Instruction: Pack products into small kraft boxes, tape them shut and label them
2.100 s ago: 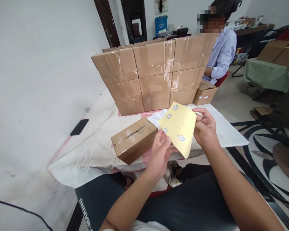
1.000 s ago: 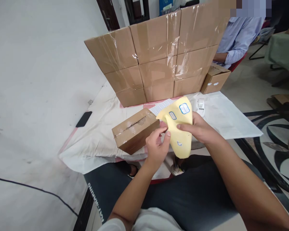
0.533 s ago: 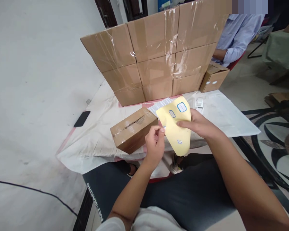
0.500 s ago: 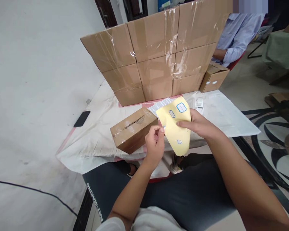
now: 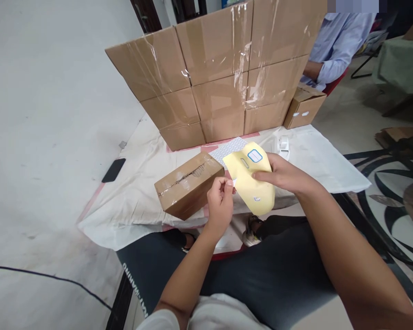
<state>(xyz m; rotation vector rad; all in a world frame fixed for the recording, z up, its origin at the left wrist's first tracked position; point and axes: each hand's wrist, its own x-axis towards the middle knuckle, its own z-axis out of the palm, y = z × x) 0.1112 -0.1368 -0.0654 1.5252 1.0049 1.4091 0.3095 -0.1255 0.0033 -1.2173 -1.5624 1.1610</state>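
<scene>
My right hand point(image 5: 284, 173) grips a yellow sticker backing sheet point(image 5: 258, 188), thumb on its face and fingers behind it. The sheet is bent and carries a few blue-edged white stickers point(image 5: 255, 156). At its left edge, my left hand point(image 5: 220, 195) is closed in a pinch on a small white sticker point(image 5: 234, 182); whether the sticker is fully off the sheet I cannot tell. Just left of this hand, a taped cardboard box point(image 5: 189, 183) lies on the cloth-covered table. Behind the sheet is a grey-white patterned sheet point(image 5: 229, 149), partly covered.
A tall taped cardboard partition point(image 5: 220, 78) stands across the table point(image 5: 131, 201). A black phone point(image 5: 114, 170) lies at the left, a white tape dispenser point(image 5: 282, 146) at the right. Beyond it sits a labelled cardboard box point(image 5: 304, 107), near another person's sleeve point(image 5: 344, 50).
My right hand has tilted and bent the yellow sheet, its lower end lifting slightly. My left hand keeps its pinch at the edge, where more of the white sticker shows. The view has shifted a little.
</scene>
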